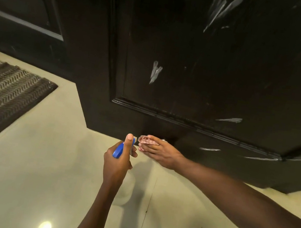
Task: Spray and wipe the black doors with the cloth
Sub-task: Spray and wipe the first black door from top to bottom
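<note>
- We see the black door (203, 63) filling the upper right of the head view, its raised panel moulding ending just above the bottom rail, with pale streaks scattered across the panel and along the rail.
- Our left hand (118, 160) grips the spray bottle (122, 150) by its blue head, fingers curled round it and thumb laid along the top, nozzle aimed at the foot of the door.
- Our right hand (161, 152) holds the pinkish cloth (146, 140) bunched under its fingers, pressed low against the door's bottom edge where it meets the floor (37, 174).
- The two hands sit just beside each other, the nozzle close to the cloth.
- The pale tiled floor lies open below and to the left of the hands.
- A brown zigzag mat (0, 98) lies well apart at the left, near a second black door (25, 5).
</note>
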